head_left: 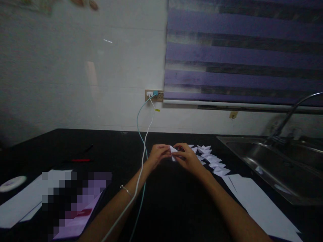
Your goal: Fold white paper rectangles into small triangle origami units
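A small folded white paper (173, 153) is held up over the black countertop between my two hands. My left hand (159, 154) pinches its left edge, fingers together. On the other side, my right hand (185, 155) grips the paper between thumb and fingers. Just right of that hand stand several folded paper boats (212, 158) in rows, some of them partly hidden behind it. Nearer to me on the right lie flat white paper sheets (259, 205).
A white cable (141, 168) and a teal cable (137, 126) run from the wall socket (158, 96) across my left forearm's area. The steel sink (252, 161) with its faucet (290, 112) is at right. Left are paper sheets (27, 198), a red pen (81, 160) and a white round object (12, 184).
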Tool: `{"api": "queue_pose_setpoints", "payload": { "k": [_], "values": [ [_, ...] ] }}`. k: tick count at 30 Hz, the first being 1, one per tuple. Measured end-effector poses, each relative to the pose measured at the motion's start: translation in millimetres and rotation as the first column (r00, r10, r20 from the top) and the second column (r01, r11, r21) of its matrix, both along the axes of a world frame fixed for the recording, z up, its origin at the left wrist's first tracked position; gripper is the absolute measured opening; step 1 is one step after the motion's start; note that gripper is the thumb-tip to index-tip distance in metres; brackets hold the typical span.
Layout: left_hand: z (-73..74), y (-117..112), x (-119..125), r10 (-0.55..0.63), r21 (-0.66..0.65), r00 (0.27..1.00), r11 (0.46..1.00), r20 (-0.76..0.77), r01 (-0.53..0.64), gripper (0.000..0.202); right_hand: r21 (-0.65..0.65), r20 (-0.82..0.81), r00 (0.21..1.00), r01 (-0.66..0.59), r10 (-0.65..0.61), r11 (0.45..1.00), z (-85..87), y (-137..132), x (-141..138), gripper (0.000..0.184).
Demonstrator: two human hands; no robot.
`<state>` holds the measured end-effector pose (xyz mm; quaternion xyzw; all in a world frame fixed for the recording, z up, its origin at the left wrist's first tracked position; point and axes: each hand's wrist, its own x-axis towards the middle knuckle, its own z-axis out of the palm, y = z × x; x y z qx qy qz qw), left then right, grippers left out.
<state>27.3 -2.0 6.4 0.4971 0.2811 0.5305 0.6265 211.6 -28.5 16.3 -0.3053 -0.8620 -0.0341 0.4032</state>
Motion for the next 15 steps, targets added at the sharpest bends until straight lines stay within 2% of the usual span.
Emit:
{"api": "queue_pose_setpoints", "payload": {
  "k": [6, 12, 15],
  "values": [
    [0.7, -0.7, -2.2, -0.023, 0.008, 0.998, 1.0, 0.054, 0.023, 0.029, -0.029, -0.011, 1.0, -0.02, 0.019, 0.999, -4.4, 4.6, 4.2, 0.027],
    [-2.1, 4.8, 0.6, 0.056, 0.018, 0.996, 0.998, -0.074, -0.055, 0.031, -0.081, -0.01, 0.999, -0.041, 0.04, 0.996, -0.9, 1.2, 3.0, 0.023],
    [-4.0, 7.6, 1.9, 0.083, 0.073, 0.992, 0.994, -0.1, -0.076, 0.033, -0.127, -0.1, 0.994, -0.064, 0.051, 0.99, 4.1, -4.7, -3.4, 0.015]
  ]
}}
